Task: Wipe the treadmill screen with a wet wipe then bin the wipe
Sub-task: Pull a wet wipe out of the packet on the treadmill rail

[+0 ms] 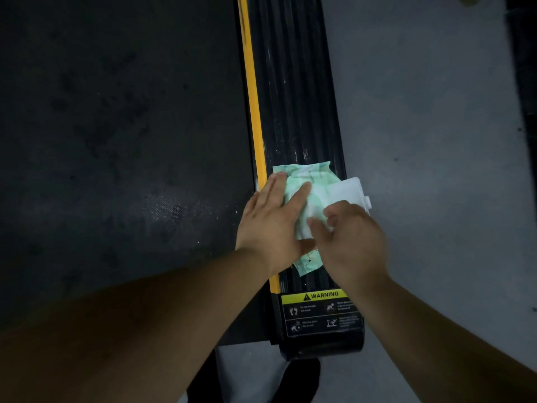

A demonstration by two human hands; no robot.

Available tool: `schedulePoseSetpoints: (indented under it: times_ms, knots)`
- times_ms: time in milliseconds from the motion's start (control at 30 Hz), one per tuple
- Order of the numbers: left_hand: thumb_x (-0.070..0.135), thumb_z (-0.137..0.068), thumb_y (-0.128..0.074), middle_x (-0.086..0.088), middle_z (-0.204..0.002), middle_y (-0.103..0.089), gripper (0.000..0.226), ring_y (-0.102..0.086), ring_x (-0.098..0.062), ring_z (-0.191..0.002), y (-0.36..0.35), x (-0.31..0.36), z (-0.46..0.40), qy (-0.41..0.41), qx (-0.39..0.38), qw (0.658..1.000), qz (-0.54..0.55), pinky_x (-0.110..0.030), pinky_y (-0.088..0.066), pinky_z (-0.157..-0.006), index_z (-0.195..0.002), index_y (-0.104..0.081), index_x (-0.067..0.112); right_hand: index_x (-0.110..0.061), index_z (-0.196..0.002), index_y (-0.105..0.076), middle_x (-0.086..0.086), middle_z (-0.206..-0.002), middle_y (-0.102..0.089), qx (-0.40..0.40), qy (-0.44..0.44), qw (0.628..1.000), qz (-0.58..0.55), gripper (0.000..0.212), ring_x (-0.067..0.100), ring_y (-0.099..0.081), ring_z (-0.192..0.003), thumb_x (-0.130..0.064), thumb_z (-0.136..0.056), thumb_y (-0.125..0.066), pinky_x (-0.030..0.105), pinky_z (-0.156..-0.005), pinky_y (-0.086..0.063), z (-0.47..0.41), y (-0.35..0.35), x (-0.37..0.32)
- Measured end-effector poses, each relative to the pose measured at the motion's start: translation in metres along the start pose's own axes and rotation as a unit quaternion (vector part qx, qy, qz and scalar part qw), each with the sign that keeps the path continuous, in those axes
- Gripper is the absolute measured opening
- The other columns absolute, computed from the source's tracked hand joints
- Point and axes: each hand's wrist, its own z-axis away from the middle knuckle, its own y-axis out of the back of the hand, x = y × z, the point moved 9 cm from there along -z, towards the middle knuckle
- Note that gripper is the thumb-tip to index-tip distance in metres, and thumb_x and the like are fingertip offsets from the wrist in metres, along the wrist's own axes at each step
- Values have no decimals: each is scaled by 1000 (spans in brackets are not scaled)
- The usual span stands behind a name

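Left hand (270, 219): flat on the pack (305, 196); keep it pinned to the rail (293, 112).
Right hand (348, 239): pinching 1 wipe (315, 221); draw it out slowly.

Green-white wet-wipe pack (302, 187) (lid flipped open) lies flat on treadmill rail (293, 112).

Both hands (268, 225) (353, 242) work a wipe pack (302, 181) on the treadmill rail (290, 97).

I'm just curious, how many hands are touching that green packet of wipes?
2. The left hand lies flat on the packet, on its left side. The right hand pinches at its open flap.
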Motion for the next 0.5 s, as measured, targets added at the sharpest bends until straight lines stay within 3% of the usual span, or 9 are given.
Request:
schedulePoseSetpoints:
  times_ms: [100,200,333,500]
  knots:
    - [62,-84,-67,-5,-171,11,101,16,-18,-156,1,0,1,0,-6,1000,7,-41,-2,-124,-161,-5,38,-15,-104,-70,4,-103,-64,-28,-28,998,57,34,20,-59,-81,-46,-94,-63,30,-65,-41,-8,-2,-5]
    - [64,-84,-66,-4,-171,12,101,16,-18,-156,0,-1,1,4,-4,1000,9,-41,-2,-124,-161,-5,38,-14,-104,-71,5,-103,-65,-18,-27,997,70,25,21,-58,-81,-34,-96,-59,30,-65,-40,-10,-1,-8]
    - [65,-83,-68,-5,-172,9,103,13,-19,-157,-1,-1,0,7,0,1000,3,-44,-5,-125,-161,-7,37,-13,-92,-73,4,-93,-68,-2,-24,1000,15,16,18,-58,-73,-27,-94,-64,28,-61,-37,-3,2,-1]
    - [68,-79,-69,-5,-172,8,106,14,-19,-157,-1,0,-2,18,-4,1000,11,-43,-3,-125,-161,-9,37,-18,-78,-70,-3,-75,-66,3,-10,999,-52,21,11,-58,-66,-33,-93,-71,22,-57,-37,-3,1,5]
